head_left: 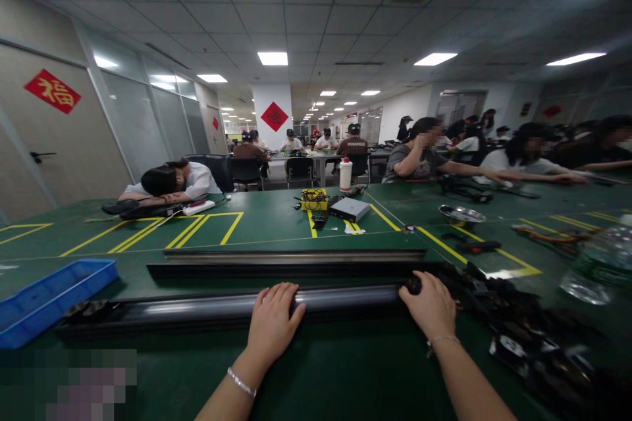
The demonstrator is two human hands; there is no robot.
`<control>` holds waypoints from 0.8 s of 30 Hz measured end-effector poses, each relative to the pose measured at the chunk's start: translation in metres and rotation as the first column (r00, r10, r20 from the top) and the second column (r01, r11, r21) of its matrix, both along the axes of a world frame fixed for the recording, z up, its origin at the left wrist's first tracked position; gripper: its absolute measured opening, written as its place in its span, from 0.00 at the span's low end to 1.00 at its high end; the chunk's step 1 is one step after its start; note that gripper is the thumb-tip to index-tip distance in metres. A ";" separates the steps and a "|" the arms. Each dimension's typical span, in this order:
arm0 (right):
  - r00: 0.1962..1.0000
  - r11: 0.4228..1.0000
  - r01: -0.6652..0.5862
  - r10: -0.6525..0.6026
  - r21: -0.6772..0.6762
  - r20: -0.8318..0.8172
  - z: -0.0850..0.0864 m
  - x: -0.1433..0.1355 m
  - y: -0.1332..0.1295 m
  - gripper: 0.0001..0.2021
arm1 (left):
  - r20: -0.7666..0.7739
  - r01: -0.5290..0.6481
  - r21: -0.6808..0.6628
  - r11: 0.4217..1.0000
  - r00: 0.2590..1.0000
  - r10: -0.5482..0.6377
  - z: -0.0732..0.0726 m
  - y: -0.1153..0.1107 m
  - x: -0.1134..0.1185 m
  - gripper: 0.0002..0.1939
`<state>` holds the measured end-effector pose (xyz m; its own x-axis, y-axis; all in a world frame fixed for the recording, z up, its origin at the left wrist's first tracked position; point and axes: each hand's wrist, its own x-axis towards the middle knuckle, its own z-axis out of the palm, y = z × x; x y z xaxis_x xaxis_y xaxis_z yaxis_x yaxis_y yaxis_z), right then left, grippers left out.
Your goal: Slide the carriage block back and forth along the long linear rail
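Observation:
A long, glossy black tube [197,304] lies crosswise on the green table in front of me, set in a dark channel-like frame. Over its middle, my left hand [274,317] is closed round the top, fingers on the far side and thumb on the right. My right hand [432,306] is at the tube's right end, thumb and fingers closed about a small black end piece [413,285], partly hidden by the fingers. Just beyond the tube, parallel to it, lie long black rails [286,270]. Small dark parts [91,310] sit at the tube's left end.
A blue tray [93,270] stands at the left. Many black parts [523,335] are heaped at the right, near a clear water bottle [595,263]. Farther back are a grey box [349,209], a metal bowl [462,214] and a white bottle [345,174]. Other people sit around the tables.

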<state>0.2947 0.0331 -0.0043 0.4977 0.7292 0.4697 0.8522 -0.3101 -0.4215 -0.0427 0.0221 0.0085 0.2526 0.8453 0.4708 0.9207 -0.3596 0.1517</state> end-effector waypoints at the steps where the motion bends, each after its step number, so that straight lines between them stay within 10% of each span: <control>1: 1.000 1.000 0.000 0.000 0.014 -0.017 0.000 0.002 0.000 0.25 | 0.001 0.001 0.001 1.000 1.000 -0.001 0.000 0.000 0.000 0.18; 24: 0.980 0.974 0.027 0.018 0.224 -0.199 -0.004 0.015 0.003 0.26 | -0.004 0.006 0.008 1.000 1.000 -0.006 -0.001 0.001 -0.001 0.18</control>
<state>0.3102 0.0362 -0.0084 0.6006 0.6137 0.5125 0.7431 -0.1917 -0.6412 -0.0435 0.0234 0.0072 0.2597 0.8402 0.4761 0.9191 -0.3663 0.1452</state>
